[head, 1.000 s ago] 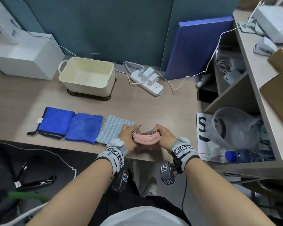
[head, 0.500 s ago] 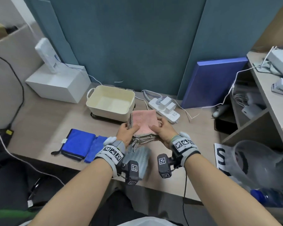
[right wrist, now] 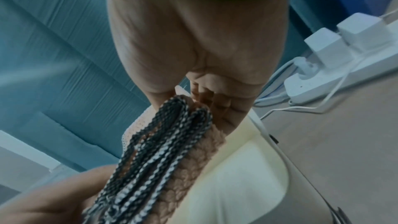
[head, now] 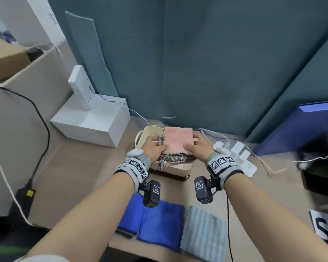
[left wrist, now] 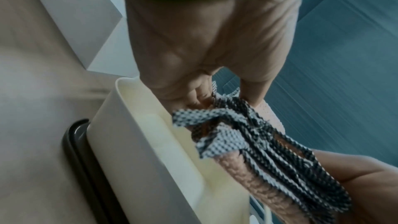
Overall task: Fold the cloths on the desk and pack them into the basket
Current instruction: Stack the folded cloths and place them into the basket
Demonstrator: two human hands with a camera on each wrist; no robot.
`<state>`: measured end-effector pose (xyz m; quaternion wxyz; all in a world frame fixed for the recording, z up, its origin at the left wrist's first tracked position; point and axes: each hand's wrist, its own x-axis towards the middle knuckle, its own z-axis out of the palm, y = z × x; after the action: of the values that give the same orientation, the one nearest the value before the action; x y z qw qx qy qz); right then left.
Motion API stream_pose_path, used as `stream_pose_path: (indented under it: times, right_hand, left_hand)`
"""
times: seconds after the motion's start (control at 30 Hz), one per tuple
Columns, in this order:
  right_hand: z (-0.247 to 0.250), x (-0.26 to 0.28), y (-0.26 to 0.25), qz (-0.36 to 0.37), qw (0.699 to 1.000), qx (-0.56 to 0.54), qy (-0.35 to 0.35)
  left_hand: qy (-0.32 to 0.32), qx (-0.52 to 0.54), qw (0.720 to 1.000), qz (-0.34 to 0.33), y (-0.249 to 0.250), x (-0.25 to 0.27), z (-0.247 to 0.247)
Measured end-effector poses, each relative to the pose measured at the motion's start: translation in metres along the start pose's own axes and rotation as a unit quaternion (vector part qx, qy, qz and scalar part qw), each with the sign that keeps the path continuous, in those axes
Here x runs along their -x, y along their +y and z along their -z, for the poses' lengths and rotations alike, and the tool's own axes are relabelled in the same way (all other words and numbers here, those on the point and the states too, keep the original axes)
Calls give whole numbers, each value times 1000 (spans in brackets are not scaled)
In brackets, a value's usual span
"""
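Both hands: you grip the folded pink cloth from either side, above the cream basket.
Left hand: thumb on top, fingers under.
Right hand: same pinch.
Desk: two blue cloths and a light blue cloth lie folded near you.

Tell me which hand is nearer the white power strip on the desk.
Right. The right hand grips the folded pink cloth on the side beside the white power strip; the left hand grips the cloth's far side.
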<state>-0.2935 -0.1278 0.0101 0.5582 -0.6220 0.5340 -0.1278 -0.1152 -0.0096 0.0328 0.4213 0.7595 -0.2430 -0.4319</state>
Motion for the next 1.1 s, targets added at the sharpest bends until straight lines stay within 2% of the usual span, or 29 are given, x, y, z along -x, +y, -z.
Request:
stream_pose_path:
  times: [0.1, 0.23, 0.33, 0.47, 0.57, 0.67, 0.9, 1.1]
  right_hand:
    - [-15, 4, -31, -7, 999, 30, 11]
    - [-23, -9, -32, -38, 994, 92, 34]
    - [-21, -7, -29, -46, 976, 208, 37]
    - [-16, -5, -31, -20, 960, 276, 51]
    - [-5, -4, -25, -35, 950, 299, 86]
    - [3, -3, -14, -61, 947, 300, 98]
    - [12, -4, 12, -100, 963, 228, 105]
    - [13, -3, 22, -62, 974, 186, 116]
  left_hand:
    - [-13, -24, 1000, 15, -1, -34, 12]
    - [-40, -55, 997, 38, -13, -75, 6]
    - [-62, -98, 992, 56, -22, -85, -3]
    - [-88, -221, 967, 90, -61, -119, -27]
    - [-92, -320, 940, 74, -46, -104, -32]
    - [-85, -336, 936, 63, -36, -95, -33]
    - [-87, -373, 923, 42, -39, -103, -44]
    - [-87, -422, 902, 13, -35, -98, -50]
